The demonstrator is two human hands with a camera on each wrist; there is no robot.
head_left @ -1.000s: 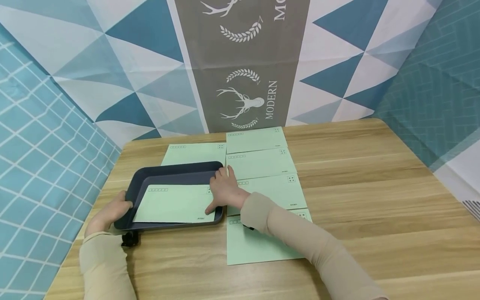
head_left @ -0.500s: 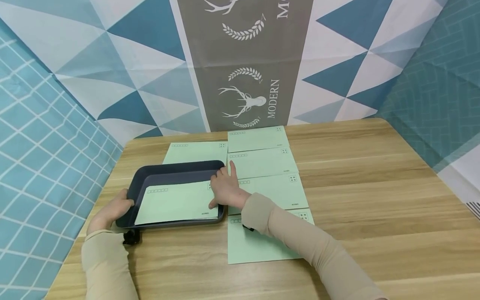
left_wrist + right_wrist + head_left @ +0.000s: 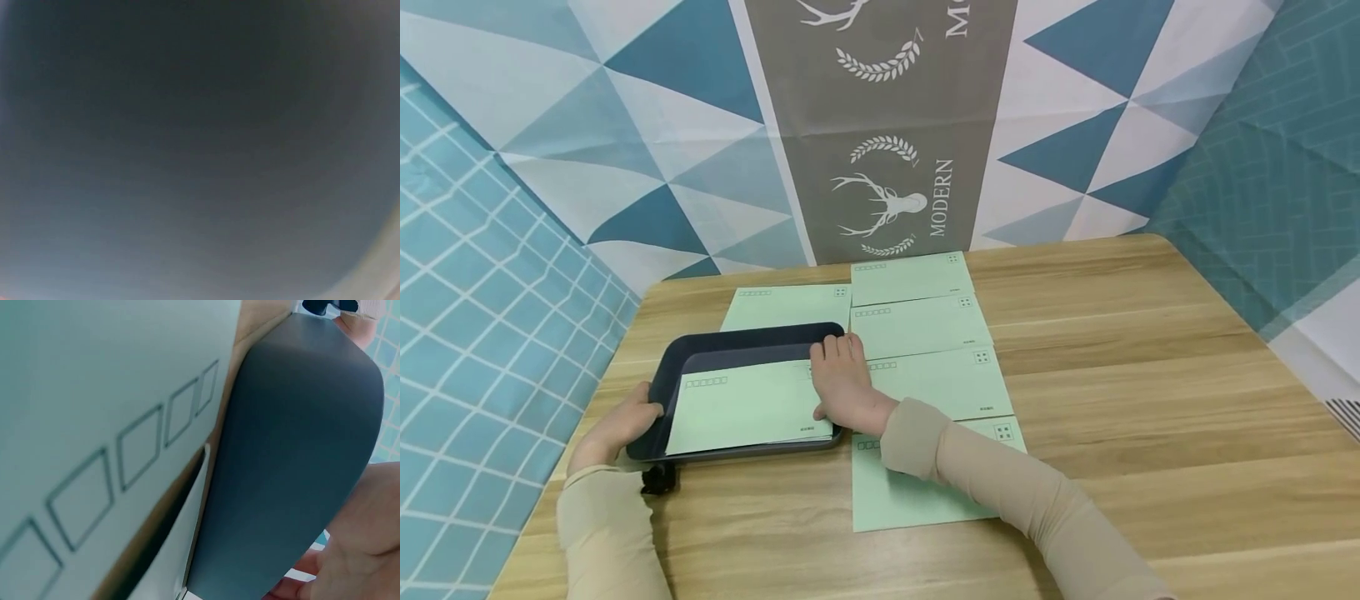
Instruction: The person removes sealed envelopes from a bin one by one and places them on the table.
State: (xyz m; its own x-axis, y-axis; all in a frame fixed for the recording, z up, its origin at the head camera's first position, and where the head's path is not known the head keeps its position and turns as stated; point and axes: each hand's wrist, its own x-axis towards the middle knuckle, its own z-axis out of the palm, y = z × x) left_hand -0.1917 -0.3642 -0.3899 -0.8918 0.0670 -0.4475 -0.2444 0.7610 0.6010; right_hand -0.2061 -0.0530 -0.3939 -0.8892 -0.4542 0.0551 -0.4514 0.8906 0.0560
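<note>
A dark tray (image 3: 752, 360) lies toward the left of the table in the head view. Light green envelopes (image 3: 745, 404) with printed boxes are inside, loosely stacked, lower edges slightly fanned. My left hand (image 3: 621, 421) grips the tray's left rim. Across the tray's right end reaches my right hand (image 3: 841, 375), its fingers resting over the envelopes' right end, which they hide. In the right wrist view, the tray's outer wall (image 3: 287, 462) fills the middle, with part of my right hand (image 3: 369, 531) beyond its rim. The left wrist view is dark and blurred.
A column of several green envelopes (image 3: 925, 325) lies right of the tray, the nearest one (image 3: 917, 500) under my right forearm. Another envelope (image 3: 782, 304) is partly hidden behind the tray. Everything stands on a wooden table (image 3: 1135, 375) before a patterned backdrop (image 3: 887, 125).
My right hand's raised index finger has come down, and its fingers have moved together over the envelopes' right end. The envelopes have shifted slightly left and tilted in the tray. My left hand keeps its grip.
</note>
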